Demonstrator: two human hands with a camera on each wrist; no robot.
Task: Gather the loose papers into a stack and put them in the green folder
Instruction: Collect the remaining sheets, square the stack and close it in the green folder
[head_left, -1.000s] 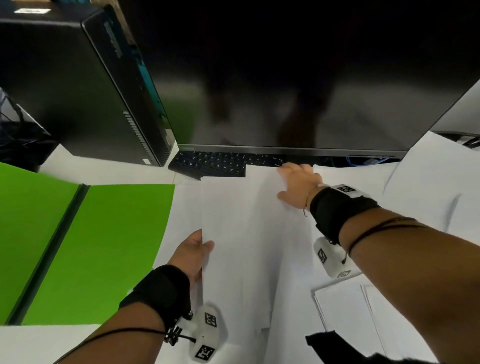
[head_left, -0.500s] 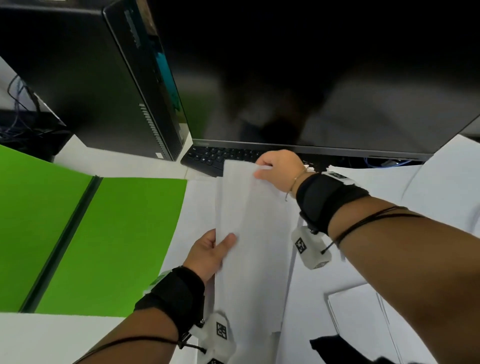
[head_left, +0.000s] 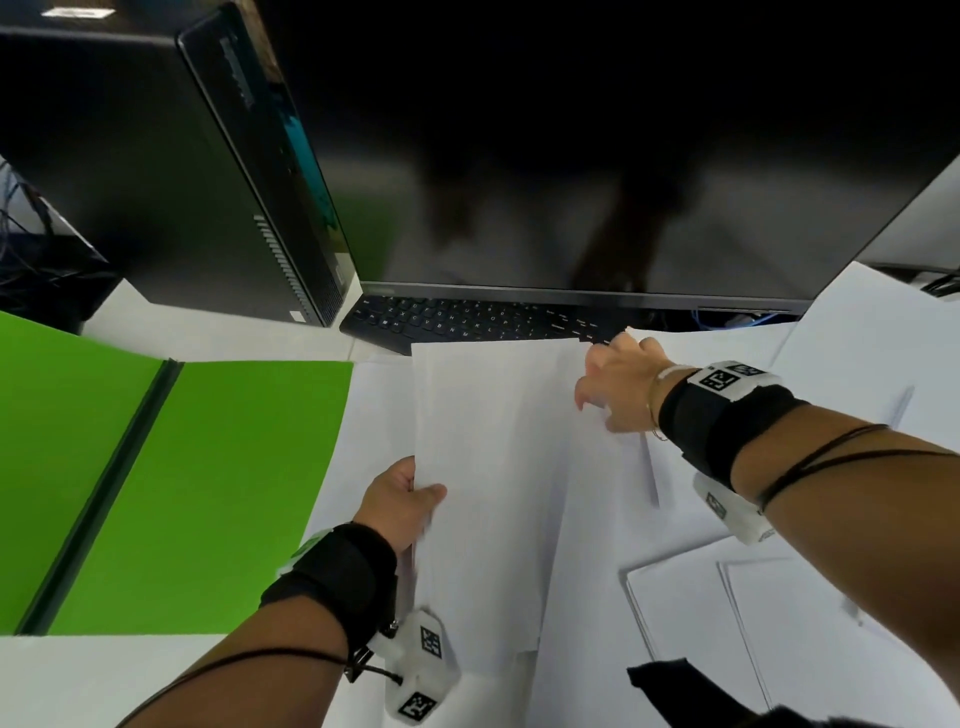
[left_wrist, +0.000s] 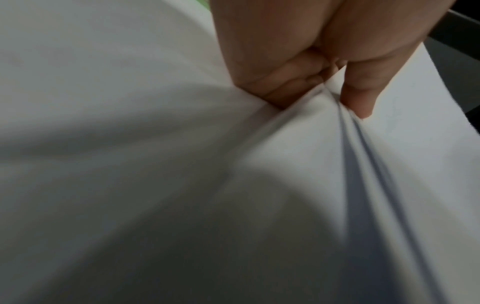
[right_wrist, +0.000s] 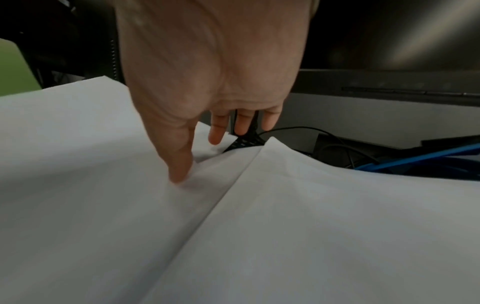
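Both hands were on the paper when I checked the feeds. My left hand (head_left: 402, 501) gripped the near left edge of the gathered stack (head_left: 493, 467), thumb (head_left: 434, 491) lying on top; in the left wrist view the thumb (left_wrist: 359, 98) and curled fingers (left_wrist: 291, 82) pinched several sheets together, which bunched into folds below the grip. My right hand (head_left: 621, 376) sat at the stack's far right corner, close to the keyboard (head_left: 467, 317). From the right wrist view, the fingers hung down nearly straight and slightly spread: the thumb tip (right_wrist: 179, 174) pressed on the top sheet, the other fingertips (right_wrist: 217, 135) pointed down past the far edge of the paper, and I could not tell whether they touched anything. They curled round nothing.

The stack lay lengthwise on other loose papers (head_left: 701, 597) spread over the desk to the right. The green folder (head_left: 208, 493) lay open and flat just left of the stack, its dark spine (head_left: 104, 493) running diagonally, holding no sheets that I could see. Behind stood a dark monitor (head_left: 623, 156) and a black computer tower (head_left: 156, 156). A blue cable (right_wrist: 415, 160) ran beneath the monitor.
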